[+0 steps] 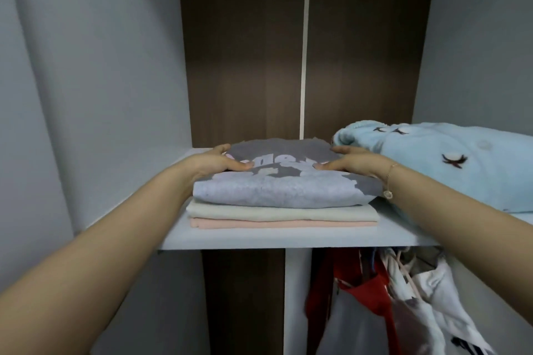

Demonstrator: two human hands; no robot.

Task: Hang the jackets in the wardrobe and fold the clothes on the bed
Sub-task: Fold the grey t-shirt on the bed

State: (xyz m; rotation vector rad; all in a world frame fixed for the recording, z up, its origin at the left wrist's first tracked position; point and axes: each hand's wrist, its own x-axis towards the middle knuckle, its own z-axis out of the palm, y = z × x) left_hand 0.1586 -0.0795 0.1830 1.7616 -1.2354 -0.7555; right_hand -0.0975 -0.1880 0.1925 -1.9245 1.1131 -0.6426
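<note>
A folded grey garment with a pale print lies on top of a stack on the white wardrobe shelf. Under it are a folded cream piece and a folded pink piece. My left hand grips the grey garment's left side, thumb on top. My right hand grips its right side the same way; a thin bracelet hangs at that wrist. Below the shelf hang jackets and clothes, one red and one white.
A fluffy light-blue garment with small embroidered marks lies on the shelf right beside the stack. The wardrobe's back panel is dark wood, with pale side walls. A white divider stands under the shelf.
</note>
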